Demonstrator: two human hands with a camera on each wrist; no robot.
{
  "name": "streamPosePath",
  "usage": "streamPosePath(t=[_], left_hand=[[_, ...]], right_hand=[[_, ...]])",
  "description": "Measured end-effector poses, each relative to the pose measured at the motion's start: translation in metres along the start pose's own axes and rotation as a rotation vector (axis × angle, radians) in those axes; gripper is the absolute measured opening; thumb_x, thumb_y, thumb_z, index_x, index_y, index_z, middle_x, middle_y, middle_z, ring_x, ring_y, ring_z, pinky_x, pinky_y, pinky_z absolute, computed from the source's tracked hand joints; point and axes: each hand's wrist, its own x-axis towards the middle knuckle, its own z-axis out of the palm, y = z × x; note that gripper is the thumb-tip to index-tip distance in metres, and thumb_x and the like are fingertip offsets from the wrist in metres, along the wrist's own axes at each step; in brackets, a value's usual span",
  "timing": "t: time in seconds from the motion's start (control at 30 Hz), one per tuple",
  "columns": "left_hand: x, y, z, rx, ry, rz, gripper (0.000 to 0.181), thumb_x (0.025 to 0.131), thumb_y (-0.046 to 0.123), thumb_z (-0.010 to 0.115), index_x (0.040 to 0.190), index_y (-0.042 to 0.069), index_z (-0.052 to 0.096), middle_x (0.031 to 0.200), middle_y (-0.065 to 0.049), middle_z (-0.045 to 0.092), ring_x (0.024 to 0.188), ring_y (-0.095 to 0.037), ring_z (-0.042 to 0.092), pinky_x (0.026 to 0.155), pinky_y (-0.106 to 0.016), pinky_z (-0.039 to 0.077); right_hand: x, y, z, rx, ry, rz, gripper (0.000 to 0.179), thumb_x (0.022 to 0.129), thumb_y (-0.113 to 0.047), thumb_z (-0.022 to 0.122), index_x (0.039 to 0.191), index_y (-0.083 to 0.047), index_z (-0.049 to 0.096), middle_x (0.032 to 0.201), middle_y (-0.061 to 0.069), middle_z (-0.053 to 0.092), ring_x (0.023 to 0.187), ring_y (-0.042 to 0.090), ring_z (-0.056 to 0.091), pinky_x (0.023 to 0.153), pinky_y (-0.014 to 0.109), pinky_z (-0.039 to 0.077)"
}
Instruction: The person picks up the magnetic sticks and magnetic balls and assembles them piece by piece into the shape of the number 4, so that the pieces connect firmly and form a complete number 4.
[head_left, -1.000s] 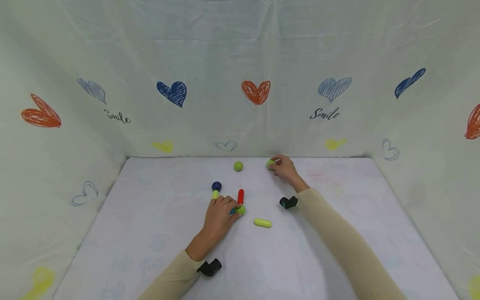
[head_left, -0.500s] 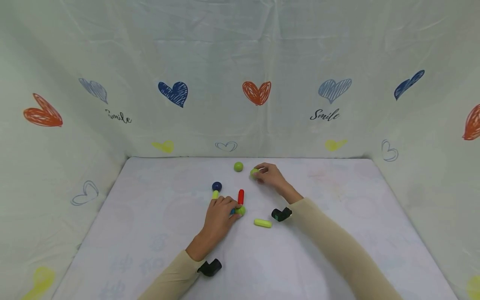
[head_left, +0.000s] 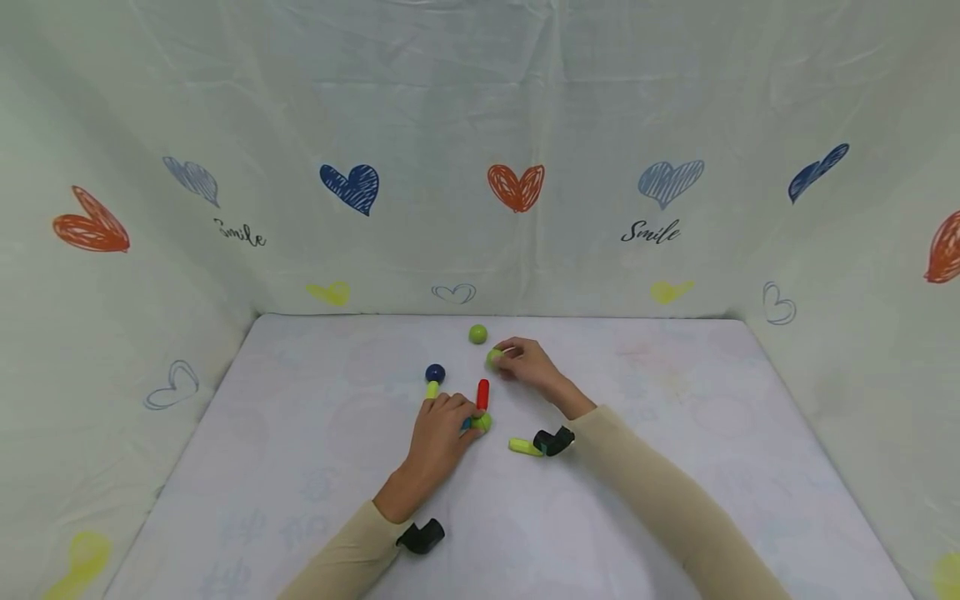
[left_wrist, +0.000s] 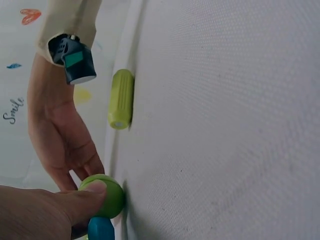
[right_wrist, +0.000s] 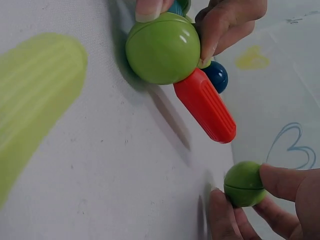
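My left hand (head_left: 438, 437) pinches a green ball (right_wrist: 162, 52) on the table between thumb and fingers. A red ridged stick (right_wrist: 206, 107) runs from that ball toward the back, and a blue stick (left_wrist: 101, 229) meets it on the side under my hand. A dark blue ball (head_left: 435, 373) with a yellow-green stick (head_left: 432, 389) lies just beyond my left fingers; the hand hides how these parts join. My right hand (head_left: 531, 368) holds a second green ball (right_wrist: 243, 182) by its fingertips, behind and right of the red stick, apart from it.
Another green ball (head_left: 477, 334) sits near the back edge of the white table (head_left: 315, 433). A loose yellow-green stick (left_wrist: 121, 97) lies front right of the pinched ball, partly behind the right wrist camera (head_left: 553, 441) in the head view. White cloth with printed hearts hangs behind.
My right hand has come left and toward me with its green ball, from the back edge to near the red stick. My left hand has stayed in place.
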Motion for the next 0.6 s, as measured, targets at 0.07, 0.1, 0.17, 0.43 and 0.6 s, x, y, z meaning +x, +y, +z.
streamPosePath(t=[0.07,0.1,0.17,0.43,0.6], left_hand=[[-0.0004,-0.0003,-0.0003,0.005,0.003,0.0,0.029,0.084,0.023,0.091,0.111,0.016,0.081,0.107,0.002,0.073,0.103,-0.021,0.061,0.095,-0.041,0.048],[-0.0006,-0.0004,-0.0005,0.006,0.003,0.0,0.029,0.084,0.023,0.091,0.111,0.016,0.081,0.107,0.002,0.073,0.103,-0.021,0.061,0.095,-0.041,0.048],[-0.0007,-0.0002,-0.0004,0.012,0.003,0.0,0.029,0.085,0.023,0.091,0.111,0.017,0.081,0.107,0.002,0.073,0.104,-0.02,0.061,0.095,-0.041,0.048],[-0.0002,0.0005,0.0004,0.017,0.007,0.003,0.03,0.084,0.022,0.091,0.111,0.016,0.081,0.107,0.002,0.073,0.103,-0.021,0.061,0.093,-0.041,0.048],[-0.0006,0.0002,0.0011,0.015,0.015,0.009,0.03,0.083,0.022,0.092,0.111,0.016,0.081,0.107,0.001,0.073,0.103,-0.021,0.062,0.093,-0.041,0.048]], right_hand=[[-0.0005,-0.0005,0.0024,0.0,-0.008,-0.004,0.033,0.103,-0.009,0.068,0.134,0.003,0.065,0.12,0.019,0.064,0.092,0.019,0.071,0.085,0.03,0.061],[-0.0009,-0.0007,0.0036,0.001,-0.013,-0.005,0.032,0.103,-0.008,0.068,0.134,0.003,0.065,0.119,0.019,0.064,0.092,0.019,0.072,0.085,0.03,0.061],[-0.0018,-0.001,0.005,-0.004,-0.02,-0.01,0.032,0.103,-0.008,0.068,0.134,0.003,0.065,0.119,0.019,0.064,0.091,0.018,0.071,0.084,0.03,0.061],[-0.0052,-0.0003,0.0097,0.004,-0.039,-0.028,0.031,0.104,-0.007,0.067,0.133,0.005,0.065,0.116,0.018,0.064,0.091,0.018,0.072,0.084,0.03,0.062],[-0.0069,-0.0011,0.0111,0.015,-0.056,-0.026,0.031,0.104,-0.006,0.066,0.133,0.006,0.065,0.114,0.018,0.064,0.091,0.019,0.073,0.085,0.031,0.062]])
